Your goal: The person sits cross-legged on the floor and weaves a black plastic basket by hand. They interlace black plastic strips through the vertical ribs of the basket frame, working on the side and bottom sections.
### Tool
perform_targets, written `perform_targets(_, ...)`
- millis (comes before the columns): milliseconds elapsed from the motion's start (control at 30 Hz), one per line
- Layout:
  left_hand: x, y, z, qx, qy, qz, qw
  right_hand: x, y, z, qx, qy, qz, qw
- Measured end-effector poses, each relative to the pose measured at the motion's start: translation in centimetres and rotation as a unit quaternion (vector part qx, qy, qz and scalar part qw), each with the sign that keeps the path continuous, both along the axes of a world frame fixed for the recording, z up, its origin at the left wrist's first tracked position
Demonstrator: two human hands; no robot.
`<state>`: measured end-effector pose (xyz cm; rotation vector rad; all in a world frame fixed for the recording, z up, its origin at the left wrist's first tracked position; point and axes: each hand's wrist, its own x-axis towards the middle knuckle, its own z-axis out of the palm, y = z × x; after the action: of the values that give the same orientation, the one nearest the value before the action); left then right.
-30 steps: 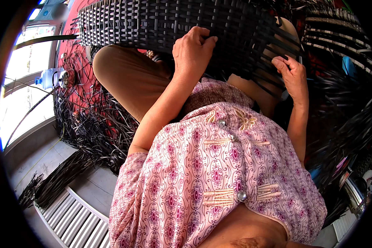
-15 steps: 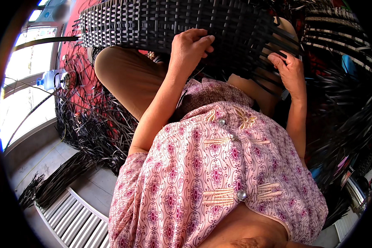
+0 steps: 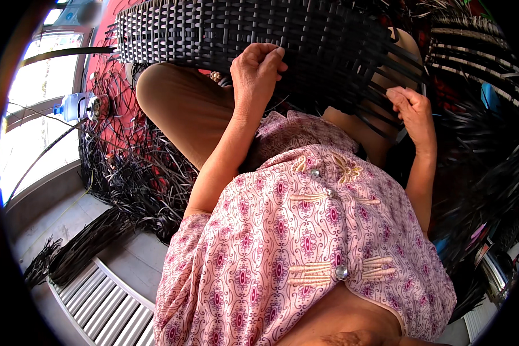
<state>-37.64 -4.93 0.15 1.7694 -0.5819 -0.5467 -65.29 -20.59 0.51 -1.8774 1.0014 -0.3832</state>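
Across my lap lies a panel woven from flat black strips (image 3: pixel 213 33), with loose strip ends fanning out at its right end. At the panel's near edge is my left hand (image 3: pixel 256 72), closed, its thumb and fingertips bunched against the weave; what lies between them is hidden. My right hand (image 3: pixel 414 114) is beside the loose ends, thumb and forefinger pinched together where a dark strip appears to reach the fingertips. My bent knee (image 3: pixel 170 106) shows under the panel at the left.
Tangled black strips (image 3: pixel 138 181) heap up at the left on red and grey flooring. A blue water bottle (image 3: pixel 74 108) stands by the bright doorway. Below it lie a strip bundle (image 3: pixel 89 245) and a white slatted piece (image 3: pixel 106 305). More strips (image 3: pixel 484 161) pile at the right.
My right hand has drawn slightly right and down, away from the loose ends. My left hand has shifted a little left and lower along the panel's edge.
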Motion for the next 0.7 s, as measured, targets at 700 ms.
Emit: perform_targets(700,-0.7,1.7,-2.9,0.073,-0.494,-0.047,0.865,0.8,0.7,-0.1,-0.099,-0.036,0.006,0.994)
